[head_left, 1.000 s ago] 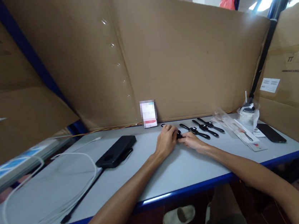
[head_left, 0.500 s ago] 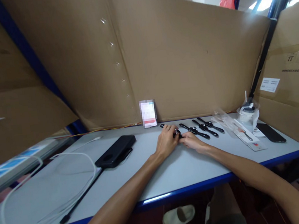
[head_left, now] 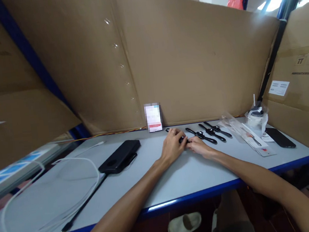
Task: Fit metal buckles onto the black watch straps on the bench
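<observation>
My left hand (head_left: 172, 146) and my right hand (head_left: 199, 146) meet over a black watch (head_left: 183, 139) lying flat on the grey table (head_left: 162, 182) near the cardboard wall. Both hands pinch the watch, left fingers curled over its far strap, right fingertips at its body. Just right of them lie three more black watches (head_left: 209, 132) in a row, straps stretched out.
A black power bank (head_left: 119, 157) with cables lies to the left, and a white cable (head_left: 52, 194) loops toward the front edge. A small card (head_left: 153, 117) leans on the cardboard wall. Clear packets (head_left: 245, 133), a bagged item (head_left: 256, 115) and a black phone (head_left: 280, 137) sit at right.
Almost nothing: the hands stay on the watch, the fingers shifting slightly.
</observation>
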Action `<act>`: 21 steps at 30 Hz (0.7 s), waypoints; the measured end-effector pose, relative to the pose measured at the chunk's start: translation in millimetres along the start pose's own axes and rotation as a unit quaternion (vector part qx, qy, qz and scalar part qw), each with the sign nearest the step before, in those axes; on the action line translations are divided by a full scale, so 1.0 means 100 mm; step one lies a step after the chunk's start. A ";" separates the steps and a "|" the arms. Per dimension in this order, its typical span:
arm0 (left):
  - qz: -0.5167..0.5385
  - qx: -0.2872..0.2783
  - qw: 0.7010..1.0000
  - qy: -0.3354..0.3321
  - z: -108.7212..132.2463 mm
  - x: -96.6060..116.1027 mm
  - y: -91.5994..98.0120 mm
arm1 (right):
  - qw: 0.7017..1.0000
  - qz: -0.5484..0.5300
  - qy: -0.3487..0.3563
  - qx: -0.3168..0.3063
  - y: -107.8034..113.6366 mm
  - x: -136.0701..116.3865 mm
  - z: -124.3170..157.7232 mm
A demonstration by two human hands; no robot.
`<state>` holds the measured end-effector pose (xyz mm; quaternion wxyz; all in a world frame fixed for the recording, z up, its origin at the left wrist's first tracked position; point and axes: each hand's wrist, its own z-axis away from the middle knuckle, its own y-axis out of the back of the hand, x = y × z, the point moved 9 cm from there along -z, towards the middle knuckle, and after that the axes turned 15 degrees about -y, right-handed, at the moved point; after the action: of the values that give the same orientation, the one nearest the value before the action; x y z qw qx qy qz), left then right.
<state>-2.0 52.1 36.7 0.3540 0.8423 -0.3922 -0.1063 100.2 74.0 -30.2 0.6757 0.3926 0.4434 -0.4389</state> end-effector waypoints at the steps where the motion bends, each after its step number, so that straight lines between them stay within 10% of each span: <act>1: -0.002 0.003 1.000 0.007 0.00 -0.01 0.01 | 1.000 0.008 0.005 -0.003 -0.01 -0.01 0.00; 21: -0.018 -0.005 0.999 0.038 0.04 -0.15 -0.05 | 1.000 0.023 -0.003 0.001 -0.01 -0.02 0.03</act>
<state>-11.0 63.0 29.4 0.3705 0.8509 -0.3631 -0.0823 99.6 71.1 -27.7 0.6867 0.4020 0.4316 -0.4249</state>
